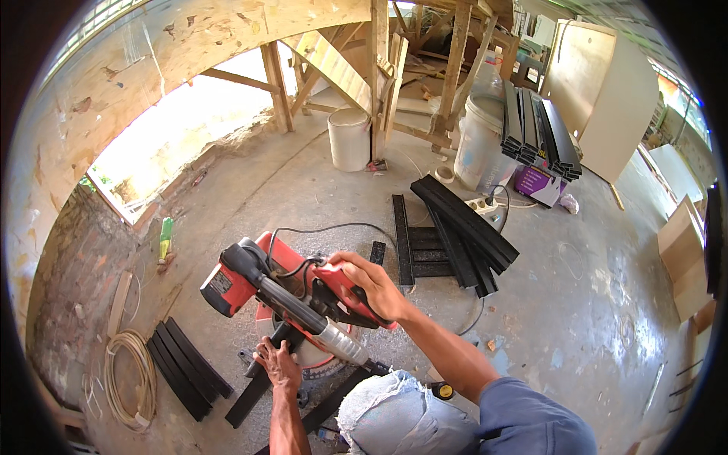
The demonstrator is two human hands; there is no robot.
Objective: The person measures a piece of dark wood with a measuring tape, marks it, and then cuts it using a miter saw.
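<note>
The person's right hand (370,288) was wrapped around the red plastic handle (343,281) of a red, black and silver mitre saw (297,305), apparently to control its head. The left hand (279,367) lay over a long, narrow black strip (247,400) at the saw's base, probably steadying it, though whether the fingers pinched it I could not tell. Slim, gently curved black strips (183,368) lay fanned on the scuffed grey concrete floor (576,334), perhaps for easy reach, near a round tan coil (115,379).
</note>
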